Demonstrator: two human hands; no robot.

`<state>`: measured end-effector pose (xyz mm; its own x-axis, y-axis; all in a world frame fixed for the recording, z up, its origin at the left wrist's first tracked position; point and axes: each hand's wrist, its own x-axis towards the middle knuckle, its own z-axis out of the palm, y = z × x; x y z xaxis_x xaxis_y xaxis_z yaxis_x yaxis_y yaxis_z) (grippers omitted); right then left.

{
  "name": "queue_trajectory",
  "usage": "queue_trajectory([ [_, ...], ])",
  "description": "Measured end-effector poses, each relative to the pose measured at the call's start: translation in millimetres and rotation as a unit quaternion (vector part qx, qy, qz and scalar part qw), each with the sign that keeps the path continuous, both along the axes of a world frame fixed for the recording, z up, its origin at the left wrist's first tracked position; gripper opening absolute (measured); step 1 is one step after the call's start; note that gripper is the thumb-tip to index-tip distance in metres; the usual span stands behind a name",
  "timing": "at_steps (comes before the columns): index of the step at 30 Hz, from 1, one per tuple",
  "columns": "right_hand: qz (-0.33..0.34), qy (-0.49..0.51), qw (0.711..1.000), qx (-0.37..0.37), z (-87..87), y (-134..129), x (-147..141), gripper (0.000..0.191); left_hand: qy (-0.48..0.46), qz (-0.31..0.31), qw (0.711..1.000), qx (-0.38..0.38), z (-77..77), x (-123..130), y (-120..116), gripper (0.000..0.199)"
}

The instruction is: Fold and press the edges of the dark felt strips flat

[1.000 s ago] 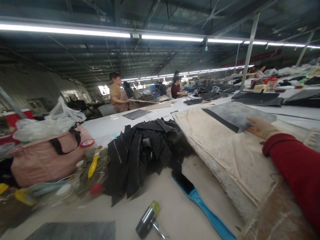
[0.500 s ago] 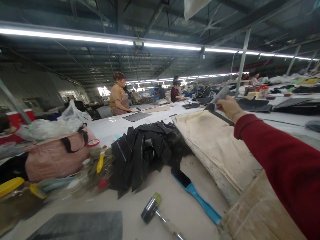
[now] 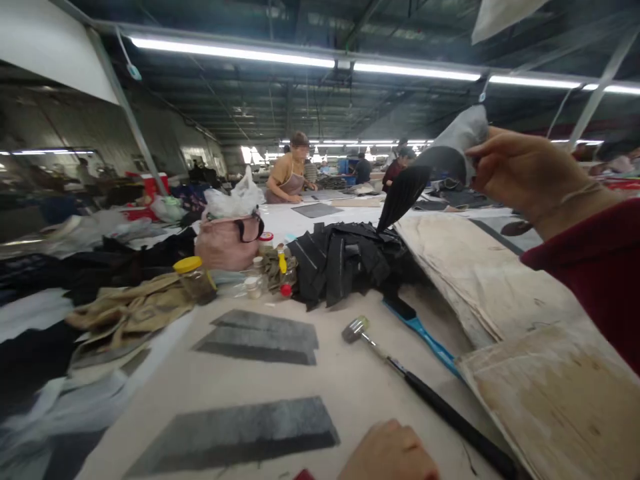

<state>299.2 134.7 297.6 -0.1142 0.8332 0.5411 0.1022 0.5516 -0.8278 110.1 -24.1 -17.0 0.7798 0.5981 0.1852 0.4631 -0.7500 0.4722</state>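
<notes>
My right hand (image 3: 535, 167), raised at the right, pinches a limp dark-grey piece of material (image 3: 450, 147) with a lighter grey underside; the piece curls and hangs over the work surface. My left hand (image 3: 390, 453) is low at the bottom edge with its fingers curled in; anything inside them is hidden. Near it lie a flat grey strip (image 3: 250, 430) and a mallet (image 3: 435, 393) with a black handle and a metal head. Farther up are more grey strips (image 3: 265, 333) and a blue-handled brush (image 3: 425, 337). Behind them sits a heap of black cut strips (image 3: 340, 260).
At the right lie a cream cloth-covered pad (image 3: 465, 260) and a stained board (image 3: 555, 393). To the left stand a yellow-lidded jar (image 3: 195, 280), a pink bag (image 3: 227, 243) and crumpled khaki cloth (image 3: 130, 317). A co-worker (image 3: 293, 170) leans over the far table.
The view has turned left and down. My right hand, holding the grey piece, now appears closer and higher. My left hand has come into view at the bottom.
</notes>
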Motion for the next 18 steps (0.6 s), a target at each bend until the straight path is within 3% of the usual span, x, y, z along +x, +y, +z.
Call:
queue_trajectory([
  [4, 0.130, 0.027, 0.991, -0.005, -7.7, -38.2, -53.6, 0.031, -0.021, -0.018, 0.994, 0.102, 4.2, -1.2, -4.4, 0.016],
  [9, 0.226, 0.032, 0.972, -0.057, -32.0, -75.3, -113.7, 0.025, -0.082, -0.013, 0.981, 0.173, 36.6, -25.2, -32.6, 0.027],
  [13, 0.273, -0.002, 0.957, -0.095, -53.3, -102.9, -149.2, 0.029, -0.162, 0.052, 0.948, 0.268, 80.1, -70.6, -66.8, 0.027],
  [16, 0.288, -0.030, 0.950, -0.115, -61.6, -121.9, -168.3, 0.034, -0.230, 0.144, 0.893, 0.360, 122.5, -117.1, -95.6, 0.026],
  [18, 0.289, -0.040, 0.948, -0.127, -63.7, -133.0, -179.2, 0.038, -0.264, 0.246, 0.839, 0.408, 149.0, -145.3, -111.1, 0.029],
])
